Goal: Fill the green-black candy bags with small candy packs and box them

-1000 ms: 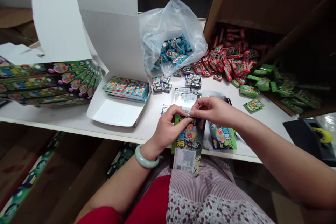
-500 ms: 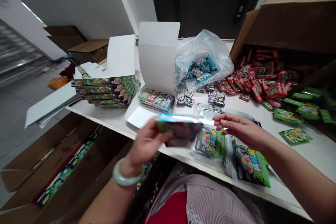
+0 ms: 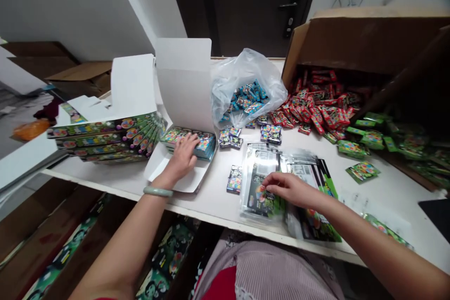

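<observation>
My left hand (image 3: 183, 155) lies with its fingers spread over a row of colourful flat packets (image 3: 205, 146) in an open white display box (image 3: 184, 84). The lid stands up behind them. My right hand (image 3: 290, 188) is over the clear-edged printed pouches (image 3: 311, 215), thumb and fingertips pinched together at the top left pouch (image 3: 258, 194). Between my hands lies a small purple-and-black pack (image 3: 234, 179). More such packs (image 3: 270, 133) sit farther back in two groups.
Stacked display boxes (image 3: 105, 138) stand at left. A clear bag (image 3: 225, 79) holds blue packs. Red packs (image 3: 316, 108) and green packs (image 3: 353, 148) spill from a big carton (image 3: 372, 42) at right. Cartons with green printed contents (image 3: 168, 253) are below the table edge.
My left hand has moved left and set the packets it held into the open box. My right hand has lowered onto the pouches and closed its fingertips. The view has shifted right.
</observation>
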Motion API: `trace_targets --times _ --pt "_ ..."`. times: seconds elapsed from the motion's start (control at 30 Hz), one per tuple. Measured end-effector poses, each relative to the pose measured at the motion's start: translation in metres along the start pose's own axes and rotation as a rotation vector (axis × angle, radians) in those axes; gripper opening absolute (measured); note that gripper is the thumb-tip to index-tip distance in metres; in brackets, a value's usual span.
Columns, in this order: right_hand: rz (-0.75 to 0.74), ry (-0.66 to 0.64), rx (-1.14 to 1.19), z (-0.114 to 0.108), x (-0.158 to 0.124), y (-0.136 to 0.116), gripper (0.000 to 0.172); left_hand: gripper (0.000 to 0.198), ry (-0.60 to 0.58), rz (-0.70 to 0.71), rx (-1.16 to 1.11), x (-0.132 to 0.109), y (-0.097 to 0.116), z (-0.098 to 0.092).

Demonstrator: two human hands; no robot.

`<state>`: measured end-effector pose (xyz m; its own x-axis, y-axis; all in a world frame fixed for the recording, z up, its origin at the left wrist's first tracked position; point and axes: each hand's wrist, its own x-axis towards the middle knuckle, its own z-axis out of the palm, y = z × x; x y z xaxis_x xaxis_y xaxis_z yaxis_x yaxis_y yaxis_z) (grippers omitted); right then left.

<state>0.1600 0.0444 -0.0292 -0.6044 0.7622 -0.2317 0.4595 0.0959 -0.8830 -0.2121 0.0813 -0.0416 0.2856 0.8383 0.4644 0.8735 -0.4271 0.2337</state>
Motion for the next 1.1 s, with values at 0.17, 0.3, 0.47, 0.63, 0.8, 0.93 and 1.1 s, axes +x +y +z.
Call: trace_targets --times 0.17,0.3,0.47,0.63,0.8,0.93,1.1 --pt "-0.045 0.204 -0.563 -0.027 0.034 0.003 0.052 0.042 -0.035 -0.114 -0.183 -0.010 0.098 0.024" --pt "0.004 0.155 -0.813 -0.021 0.062 0.005 0.089 0.080 -0.397 -0.187 -0.248 -0.017 0.173 0.059" --pt "0.052 0.196 -0.816 -0.022 0.075 0.001 0.064 0.092 -0.473 -0.271 -0.247 -0.020 0.189 0.071" --pt "0.028 0.262 -0.731 -0.056 0.067 -0.026 0.010 0.057 -0.183 -0.451 -0.547 -0.012 0.182 0.063" --pt "-0.002 0.134 -0.050 -0.074 0.031 -0.050 0.009 0.014 -0.014 -0.452 -0.788 0.005 0.178 0.040" --pt "0.071 -0.094 0.380 -0.070 0.009 -0.047 0.015 0.017 -0.042 -0.145 -0.568 0.013 0.181 0.021" --pt "-0.002 -0.041 0.465 -0.066 -0.001 -0.037 0.027 0.033 -0.103 0.075 -0.313 0.019 0.191 0.004"
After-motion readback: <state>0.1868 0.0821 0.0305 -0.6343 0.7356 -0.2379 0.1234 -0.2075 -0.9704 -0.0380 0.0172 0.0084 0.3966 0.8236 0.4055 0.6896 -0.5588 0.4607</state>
